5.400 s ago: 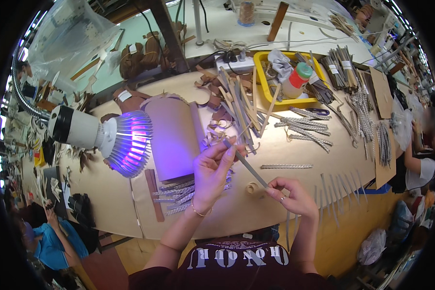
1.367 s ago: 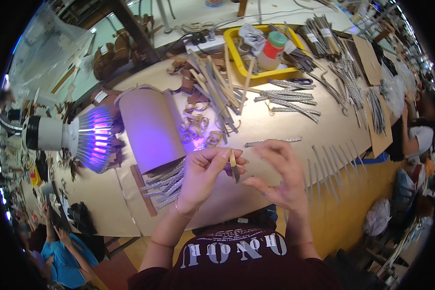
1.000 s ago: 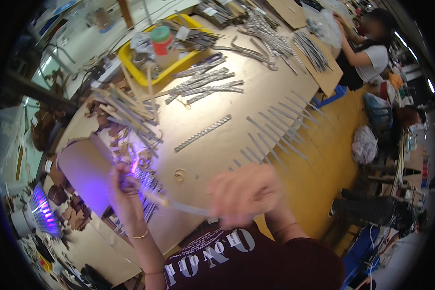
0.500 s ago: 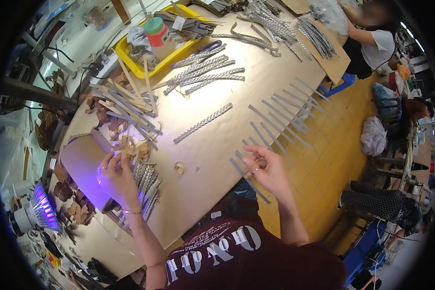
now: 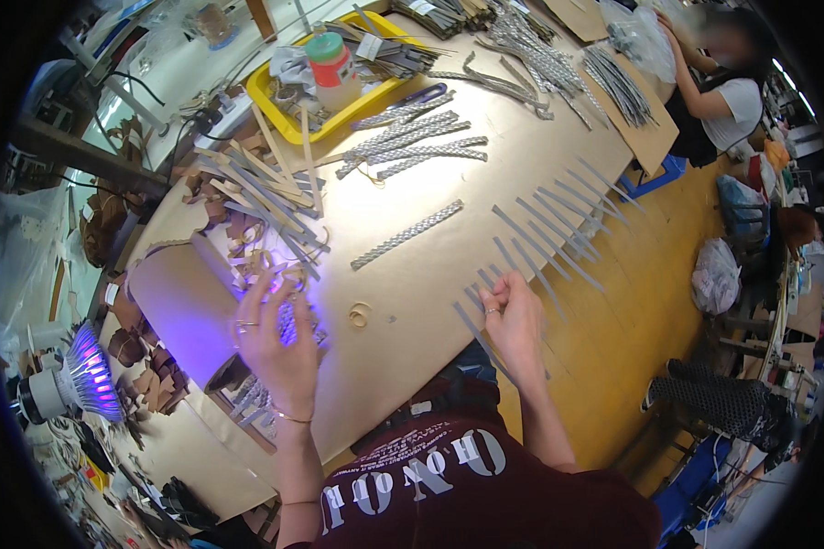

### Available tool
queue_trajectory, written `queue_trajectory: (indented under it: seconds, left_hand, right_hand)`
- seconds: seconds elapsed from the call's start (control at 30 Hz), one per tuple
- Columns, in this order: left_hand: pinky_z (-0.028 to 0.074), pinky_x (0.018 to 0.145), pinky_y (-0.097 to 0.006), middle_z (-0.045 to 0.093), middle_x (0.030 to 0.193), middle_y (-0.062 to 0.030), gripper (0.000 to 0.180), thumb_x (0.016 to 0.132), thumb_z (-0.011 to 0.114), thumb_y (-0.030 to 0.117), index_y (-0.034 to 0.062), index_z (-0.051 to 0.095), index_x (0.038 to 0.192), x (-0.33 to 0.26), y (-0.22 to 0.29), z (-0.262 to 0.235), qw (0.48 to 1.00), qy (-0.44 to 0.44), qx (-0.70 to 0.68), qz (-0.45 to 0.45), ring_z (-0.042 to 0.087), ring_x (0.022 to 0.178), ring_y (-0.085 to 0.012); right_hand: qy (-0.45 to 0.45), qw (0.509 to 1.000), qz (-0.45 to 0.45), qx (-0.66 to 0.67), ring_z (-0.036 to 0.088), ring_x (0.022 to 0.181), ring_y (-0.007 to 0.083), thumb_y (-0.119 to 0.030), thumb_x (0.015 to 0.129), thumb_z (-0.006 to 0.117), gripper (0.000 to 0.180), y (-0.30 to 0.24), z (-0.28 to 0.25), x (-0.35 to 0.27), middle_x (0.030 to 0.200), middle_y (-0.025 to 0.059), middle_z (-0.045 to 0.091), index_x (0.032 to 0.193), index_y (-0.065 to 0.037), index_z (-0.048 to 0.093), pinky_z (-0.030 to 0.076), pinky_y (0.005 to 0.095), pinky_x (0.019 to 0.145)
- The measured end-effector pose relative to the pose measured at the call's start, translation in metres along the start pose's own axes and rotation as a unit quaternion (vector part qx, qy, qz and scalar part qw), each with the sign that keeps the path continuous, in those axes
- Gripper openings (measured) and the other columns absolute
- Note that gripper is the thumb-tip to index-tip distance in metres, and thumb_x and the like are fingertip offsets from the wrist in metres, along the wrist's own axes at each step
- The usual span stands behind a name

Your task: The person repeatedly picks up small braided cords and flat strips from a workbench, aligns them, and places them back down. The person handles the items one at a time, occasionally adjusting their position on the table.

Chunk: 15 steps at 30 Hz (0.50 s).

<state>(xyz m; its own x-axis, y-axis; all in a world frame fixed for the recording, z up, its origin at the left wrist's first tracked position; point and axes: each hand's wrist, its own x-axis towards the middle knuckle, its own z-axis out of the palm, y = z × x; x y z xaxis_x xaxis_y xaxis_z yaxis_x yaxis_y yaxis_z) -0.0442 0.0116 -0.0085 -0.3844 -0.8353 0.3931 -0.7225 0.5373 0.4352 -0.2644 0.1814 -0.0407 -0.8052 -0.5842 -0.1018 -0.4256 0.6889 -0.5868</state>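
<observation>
My left hand (image 5: 282,352) hovers with its fingers spread above a pile of silvery braided strips (image 5: 252,403), near a curved brown sheet (image 5: 178,302). Nothing shows between its fingers. My right hand (image 5: 515,320) is at the table's near right edge, thumb and fingertips pinched at a thin grey strip that its fingers partly cover. Beside it, several flat grey strips (image 5: 549,247) lie in a row, overhanging the edge. One silvery braided strip (image 5: 407,235) lies alone at mid-table, with a small tan curl (image 5: 359,316) nearer to me.
A yellow tray (image 5: 270,114) holds a green-lidded jar (image 5: 332,73) and scraps. More braided strips (image 5: 417,142) lie beside it. Loose grey and tan strips (image 5: 265,206) heap at left, above a purple-glowing lamp (image 5: 92,375). A person (image 5: 728,101) works at the far right corner.
My left hand has moved right and its fingers have spread. My right hand has closed its fingers at the grey strips by the edge. The whole view has shifted slightly.
</observation>
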Motion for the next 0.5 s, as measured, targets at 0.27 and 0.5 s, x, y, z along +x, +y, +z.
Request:
queue_trajectory:
  seconds: [0.27, 0.5]
  left_hand:
    - [0.030, 0.111, -0.051, 0.053, 0.138, -0.0186, 0.039, 0.089, 0.067, 0.021, 0.0088, 0.063, 0.126, -0.009, 0.010, 0.048, 0.981, -0.168, -0.019, 0.090, 0.045, 0.131, -0.0367]
    - [0.019, 0.118, -0.057, 0.036, 0.152, -0.0231, 0.053, 0.093, 0.063, 0.033, 0.0108, 0.053, 0.140, -0.008, 0.002, 0.069, 0.962, -0.253, 0.002, 0.101, 0.030, 0.143, -0.0427]
  right_hand:
    - [-0.055, 0.976, 0.098, -0.187, 0.066, 0.079, 0.0415, -0.042, 0.090, 0.068, 0.041, -0.008, -0.019, -0.003, 0.078, 0.0188, 0.067, 0.083, -0.003, 0.059, 0.048, 0.0504, 0.067]
    - [0.029, 0.977, -0.079, -0.197, 0.066, 0.074, 0.0379, -0.037, 0.090, 0.069, 0.034, -0.042, -0.060, 0.011, 0.083, 0.0144, 0.068, 0.085, -0.003, 0.063, 0.049, 0.0470, 0.066]
